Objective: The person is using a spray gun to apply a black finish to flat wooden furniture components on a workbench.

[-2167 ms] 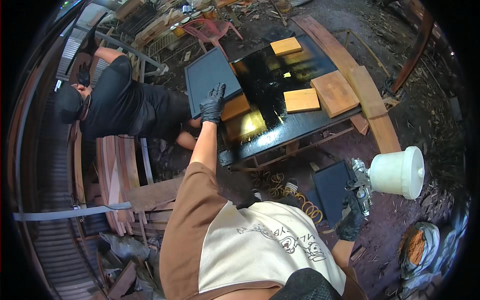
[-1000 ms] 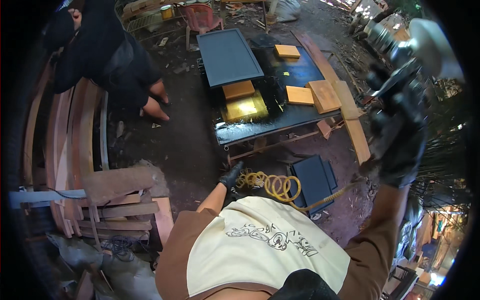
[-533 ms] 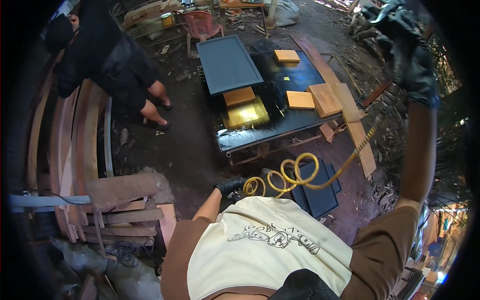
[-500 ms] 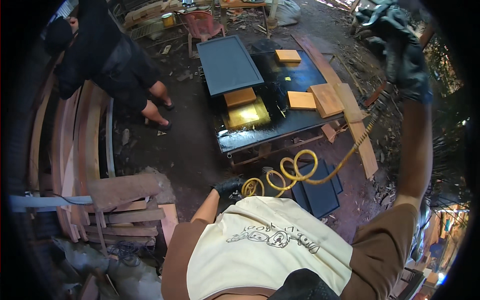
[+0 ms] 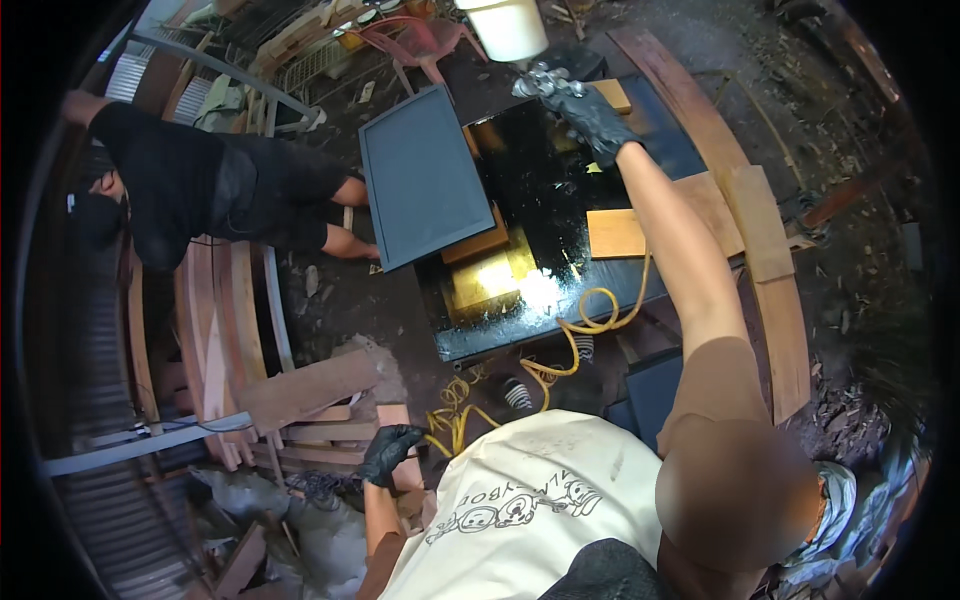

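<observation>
My right hand [image 5: 592, 120], in a black glove, grips a metal spray gun [image 5: 545, 85] with a white cup [image 5: 500, 25], held out over the far part of a black-coated table [image 5: 545, 190]. A dark grey framed panel [image 5: 425, 175] rests on wooden blocks at the table's left, nearer the viewer's left than the gun. A light wood block [image 5: 615, 233] lies on the right part. Low at the left, my gloved left hand [image 5: 390, 450] is closed around the yellow coiled hose [image 5: 590, 308], which runs up toward the gun side.
Another person [image 5: 235, 185] in black stands left of the table, beside stacked planks [image 5: 210, 340]. Long boards [image 5: 760, 225] lie along the table's right edge. More dark panels [image 5: 655, 390] sit below the table. A red plastic chair [image 5: 420, 55] stands behind; a sack [image 5: 835, 510] is at lower right.
My left hand left the grey panel and moved down to the hose. My right hand with the gun swung up and right, then leftward over the table. The other person's arm is now outstretched.
</observation>
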Tool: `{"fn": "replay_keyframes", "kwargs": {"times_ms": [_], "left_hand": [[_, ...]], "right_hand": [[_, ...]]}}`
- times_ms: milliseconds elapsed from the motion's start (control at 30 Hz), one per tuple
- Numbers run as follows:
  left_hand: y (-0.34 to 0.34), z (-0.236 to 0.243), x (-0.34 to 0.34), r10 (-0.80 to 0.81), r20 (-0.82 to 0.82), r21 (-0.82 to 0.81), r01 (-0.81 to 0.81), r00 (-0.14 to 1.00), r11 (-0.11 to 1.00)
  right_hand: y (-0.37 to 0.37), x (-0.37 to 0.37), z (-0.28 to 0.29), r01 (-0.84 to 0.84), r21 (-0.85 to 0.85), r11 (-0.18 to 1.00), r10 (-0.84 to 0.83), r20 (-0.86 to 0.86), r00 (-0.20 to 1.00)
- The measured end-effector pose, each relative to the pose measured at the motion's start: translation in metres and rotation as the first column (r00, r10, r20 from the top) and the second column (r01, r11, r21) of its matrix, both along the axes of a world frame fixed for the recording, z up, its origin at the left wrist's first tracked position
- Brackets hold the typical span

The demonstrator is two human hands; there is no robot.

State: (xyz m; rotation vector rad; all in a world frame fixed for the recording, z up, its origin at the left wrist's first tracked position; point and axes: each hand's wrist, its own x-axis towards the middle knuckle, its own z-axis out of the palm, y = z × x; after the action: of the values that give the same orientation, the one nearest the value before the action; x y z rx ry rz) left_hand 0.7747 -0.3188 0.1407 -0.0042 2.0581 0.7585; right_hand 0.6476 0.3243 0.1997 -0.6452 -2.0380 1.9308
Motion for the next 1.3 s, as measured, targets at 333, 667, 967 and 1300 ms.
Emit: {"fn": "replay_keyframes", "kwargs": {"times_ms": [333,667,967,1300], "left_hand": [[0.070,0.109,0.014,0.271,-0.118,-0.036,-0.277,0.955,0.960],[0.027,0.093,0.035,0.434,-0.128,-0.083,-0.446,0.892,0.891],[0.032,0.086,0.021,0.325,-0.196,0.001,-0.331,0.925,0.944],[0.040,0.085,-0.008,0.313,-0.064,0.067,-0.309,0.947,0.949]], "right_hand": [[0.080,-0.149,-0.055,-0.101,0.483,0.870,0.042,0.132,0.990],[0.088,-0.182,-0.043,-0.200,0.643,0.739,0.125,0.160,0.979],[0.080,-0.096,-0.019,-0.389,0.392,0.834,0.337,0.198,0.921],[0.055,0.010,-0.003,-0.416,0.132,0.900,0.388,0.193,0.901]]}}
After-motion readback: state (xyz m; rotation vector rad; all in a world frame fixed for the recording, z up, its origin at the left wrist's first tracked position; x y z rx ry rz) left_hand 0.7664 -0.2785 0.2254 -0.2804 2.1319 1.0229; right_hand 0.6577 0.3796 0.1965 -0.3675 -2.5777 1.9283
